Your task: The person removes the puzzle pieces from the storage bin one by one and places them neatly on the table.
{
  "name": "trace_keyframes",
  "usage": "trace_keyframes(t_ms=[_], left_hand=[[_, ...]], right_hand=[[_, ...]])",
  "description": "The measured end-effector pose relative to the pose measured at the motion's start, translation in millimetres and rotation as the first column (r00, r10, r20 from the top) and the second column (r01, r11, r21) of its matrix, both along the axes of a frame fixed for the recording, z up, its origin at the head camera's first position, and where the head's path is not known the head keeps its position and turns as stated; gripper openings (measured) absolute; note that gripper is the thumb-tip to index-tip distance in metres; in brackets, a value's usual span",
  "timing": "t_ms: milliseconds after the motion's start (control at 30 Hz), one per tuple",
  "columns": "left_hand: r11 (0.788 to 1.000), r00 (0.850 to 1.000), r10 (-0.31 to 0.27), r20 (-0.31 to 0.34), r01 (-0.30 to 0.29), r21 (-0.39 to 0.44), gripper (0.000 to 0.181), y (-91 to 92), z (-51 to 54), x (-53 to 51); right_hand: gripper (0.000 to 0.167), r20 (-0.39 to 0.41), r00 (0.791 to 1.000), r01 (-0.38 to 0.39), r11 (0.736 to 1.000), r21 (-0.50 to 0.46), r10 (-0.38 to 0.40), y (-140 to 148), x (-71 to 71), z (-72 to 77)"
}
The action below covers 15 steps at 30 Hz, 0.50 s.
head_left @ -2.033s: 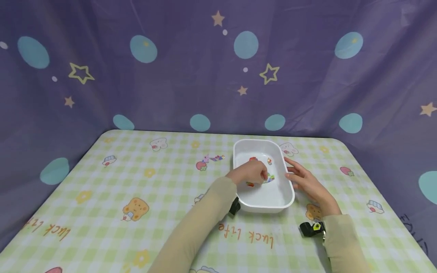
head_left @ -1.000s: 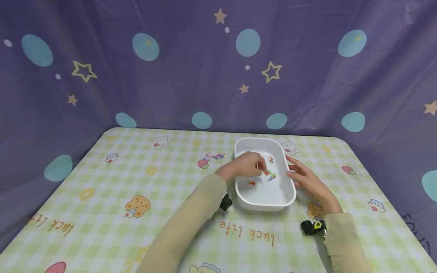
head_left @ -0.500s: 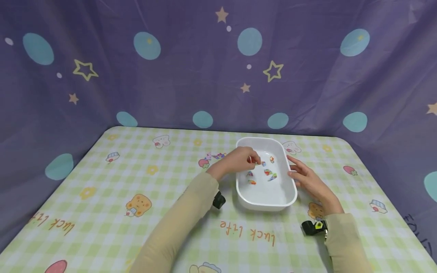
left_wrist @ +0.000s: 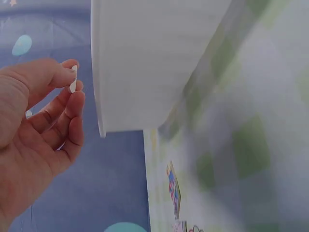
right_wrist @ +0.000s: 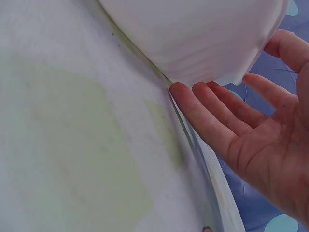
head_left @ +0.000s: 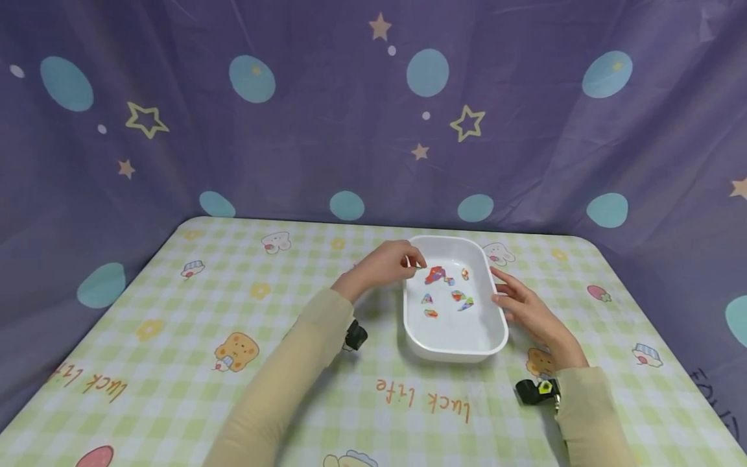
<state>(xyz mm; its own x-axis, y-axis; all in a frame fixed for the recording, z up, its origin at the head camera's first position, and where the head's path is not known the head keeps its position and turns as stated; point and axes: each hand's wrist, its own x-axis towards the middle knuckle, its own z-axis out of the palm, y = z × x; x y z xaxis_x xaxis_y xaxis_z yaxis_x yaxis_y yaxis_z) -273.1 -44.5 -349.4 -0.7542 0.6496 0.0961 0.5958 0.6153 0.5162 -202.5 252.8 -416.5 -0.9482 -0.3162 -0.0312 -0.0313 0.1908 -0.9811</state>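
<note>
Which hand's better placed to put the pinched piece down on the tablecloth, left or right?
Probably the left hand: its fingers pinch the small piece by the left rim of the white container, and another piece lies on the tablecloth that side. The right hand touches the container's opposite side.

Curtained-off tabletop booth, by its purple starry drape (head_left: 327, 136) and green-checked cartoon tablecloth (head_left: 198, 308).

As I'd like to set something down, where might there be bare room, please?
The cloth is bare left of the left sleeve, and so is the white tray between its pieces and near wall. Crowded: its left rim, by the left hand, and right wall, by the right hand.
</note>
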Motion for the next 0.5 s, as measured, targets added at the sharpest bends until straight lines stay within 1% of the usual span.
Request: trace_keyframes(t_ms=[133,333,500], left_hand=[[0.999,0.999,0.027,0.016,-0.028,0.027,0.02,-7.9,0.1,-1.8],[0.994,0.998,0.055,-0.001,-0.054,0.093,0.017,-20.6,-5.2,-4.6],[0.988,0.996,0.083,-0.011,-0.081,0.133,0.017,-32.9,-10.2,-6.8]], right_hand=[[0.063,0.002,1.0,0.005,1.0,0.006,-0.005,0.2,-0.1,-0.3],[0.063,0.002,1.0,0.005,1.0,0.004,-0.005,-0.4,0.0,0.5],[0.062,0.002,1.0,0.004,1.0,-0.009,-0.004,-0.9,0.9,0.8]])
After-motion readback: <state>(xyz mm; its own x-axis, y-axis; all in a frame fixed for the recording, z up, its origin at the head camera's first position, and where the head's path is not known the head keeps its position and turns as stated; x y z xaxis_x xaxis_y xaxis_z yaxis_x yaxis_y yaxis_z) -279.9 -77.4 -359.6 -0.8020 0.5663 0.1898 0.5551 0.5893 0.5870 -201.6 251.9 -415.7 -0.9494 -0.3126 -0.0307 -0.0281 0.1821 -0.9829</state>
